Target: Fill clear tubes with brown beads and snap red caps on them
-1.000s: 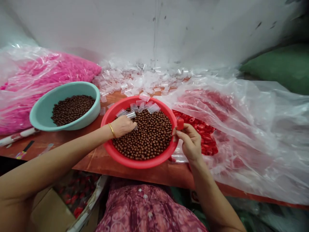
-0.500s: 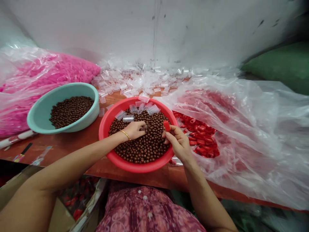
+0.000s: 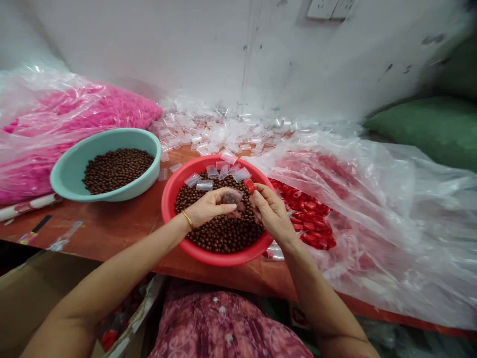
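Clear, small plastic tube [image 3: 231, 198], hazy & see-through, sits pinched in my left hand [image 3: 208, 208] over the round red plastic bowl [image 3: 168, 199] of small brown balls [image 3: 219, 233]. My right hand [image 3: 274, 214] grips a small red plastic cap [image 3: 250, 185] btwn thumb & fingers, just beside the tube.

Red bowl [image 3: 175, 199] of brown balls [image 3: 219, 233], teal bowl [image 3: 70, 171], pink bag [image 3: 74, 109], red caps [image 3: 313, 219].
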Motion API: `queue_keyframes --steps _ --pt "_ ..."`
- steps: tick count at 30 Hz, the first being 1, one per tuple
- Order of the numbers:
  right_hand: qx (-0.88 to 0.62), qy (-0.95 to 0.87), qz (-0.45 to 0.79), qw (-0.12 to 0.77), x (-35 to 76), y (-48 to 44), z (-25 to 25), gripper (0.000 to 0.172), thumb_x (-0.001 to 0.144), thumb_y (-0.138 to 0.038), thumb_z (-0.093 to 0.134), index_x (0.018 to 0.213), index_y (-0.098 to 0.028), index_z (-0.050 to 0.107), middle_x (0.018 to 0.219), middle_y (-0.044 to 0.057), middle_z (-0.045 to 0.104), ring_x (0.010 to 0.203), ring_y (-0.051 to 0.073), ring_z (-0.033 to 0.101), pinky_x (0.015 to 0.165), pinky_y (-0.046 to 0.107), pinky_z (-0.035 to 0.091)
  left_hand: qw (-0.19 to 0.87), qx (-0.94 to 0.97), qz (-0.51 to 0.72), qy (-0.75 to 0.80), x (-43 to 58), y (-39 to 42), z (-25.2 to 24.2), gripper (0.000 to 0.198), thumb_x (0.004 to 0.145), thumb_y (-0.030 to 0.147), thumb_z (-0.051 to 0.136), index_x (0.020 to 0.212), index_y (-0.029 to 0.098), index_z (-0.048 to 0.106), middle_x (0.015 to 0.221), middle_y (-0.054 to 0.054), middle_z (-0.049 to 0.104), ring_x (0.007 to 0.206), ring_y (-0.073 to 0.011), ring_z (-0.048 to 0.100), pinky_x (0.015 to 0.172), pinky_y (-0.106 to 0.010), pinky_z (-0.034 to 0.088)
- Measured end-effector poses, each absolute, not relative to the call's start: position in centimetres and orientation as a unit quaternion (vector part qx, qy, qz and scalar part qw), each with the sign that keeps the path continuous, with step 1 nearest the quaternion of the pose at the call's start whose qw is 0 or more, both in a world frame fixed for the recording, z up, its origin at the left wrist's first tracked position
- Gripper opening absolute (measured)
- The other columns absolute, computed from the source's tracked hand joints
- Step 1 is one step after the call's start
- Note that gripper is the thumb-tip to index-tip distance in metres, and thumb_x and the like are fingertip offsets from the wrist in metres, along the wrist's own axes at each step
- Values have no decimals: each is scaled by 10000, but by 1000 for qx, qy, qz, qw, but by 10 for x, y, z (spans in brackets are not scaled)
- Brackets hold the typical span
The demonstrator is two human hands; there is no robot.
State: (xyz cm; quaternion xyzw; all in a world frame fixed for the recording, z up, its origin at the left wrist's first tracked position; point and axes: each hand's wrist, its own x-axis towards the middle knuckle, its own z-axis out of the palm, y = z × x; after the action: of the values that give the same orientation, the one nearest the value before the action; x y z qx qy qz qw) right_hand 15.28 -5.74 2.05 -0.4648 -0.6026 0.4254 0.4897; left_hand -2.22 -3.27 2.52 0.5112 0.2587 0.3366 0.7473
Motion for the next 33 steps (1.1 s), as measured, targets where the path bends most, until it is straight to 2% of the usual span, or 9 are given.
queue_keyframes --steps 5,9,12,15,17,23,28,30,33 --pt "-468 -628 410 468 152 -55 23 322 869 -438 448 1035 -198 585 651 -31 479 480 72 407 438 197 353 673 585 351 284 -19 -31 21 356 657 297 740 937 140 584 883 -24 619 815 -116 568 809 -273 458" --pt "-466 -658 403 432 153 -55 23 360 889 -430 412 1067 -184 605 709 4 572 628 117 539 588 237 464 675 599 336 269 -18 -32 21 352 667 318 722 917 135 555 840 -14 595 773 -115 551 776 -275 454" --pt "-459 -694 371 412 153 -55 26 375 892 -399 414 1153 -194 589 919 43 648 852 169 606 786 307 495 671 605 324 281 -18 -35 21 353 694 364 686 900 133 517 747 11 553 674 -102 534 677 -262 458" --pt "-460 -717 349 391 154 -57 30 415 896 -365 406 1244 -183 539 1129 62 628 1043 199 582 948 355 440 650 616 320 308 -19 -37 22 327 720 382 648 866 139 485 677 39 502 586 -82 502 591 -235 436" --pt "-462 -721 346 385 154 -58 31 424 902 -354 396 1264 -175 524 1206 63 601 1103 201 561 1001 368 403 636 623 324 321 -19 -37 23 308 726 378 634 843 144 472 653 51 476 554 -72 477 555 -221 414" --pt "-454 -729 333 390 152 -58 27 395 892 -314 427 1252 -192 536 1219 59 606 1090 194 578 1002 381 409 600 650 339 319 -17 -38 24 246 741 323 597 863 138 488 664 54 450 568 -68 422 550 -215 380" --pt "-469 -697 298 455 151 -57 23 316 863 -285 492 1148 -202 598 1117 52 661 1015 192 619 930 354 470 583 654 354 327 -17 -37 25 206 743 283 589 868 140 510 681 42 473 607 -76 443 586 -216 390" --pt "-480 -716 233 451 152 -56 23 286 854 -251 497 1110 -205 617 1058 50 682 955 188 639 890 344 492 593 652 347 322 -17 -37 26 202 747 289 588 859 141 507 671 45 469 590 -71 443 569 -211 391" --pt "-491 -757 60 427 152 -55 23 293 833 -176 492 1087 -209 633 994 58 698 897 184 651 849 328 506 611 644 332 320 -17 -37 26 237 738 320 607 843 143 489 654 54 460 549 -62 439 537 -209 389"
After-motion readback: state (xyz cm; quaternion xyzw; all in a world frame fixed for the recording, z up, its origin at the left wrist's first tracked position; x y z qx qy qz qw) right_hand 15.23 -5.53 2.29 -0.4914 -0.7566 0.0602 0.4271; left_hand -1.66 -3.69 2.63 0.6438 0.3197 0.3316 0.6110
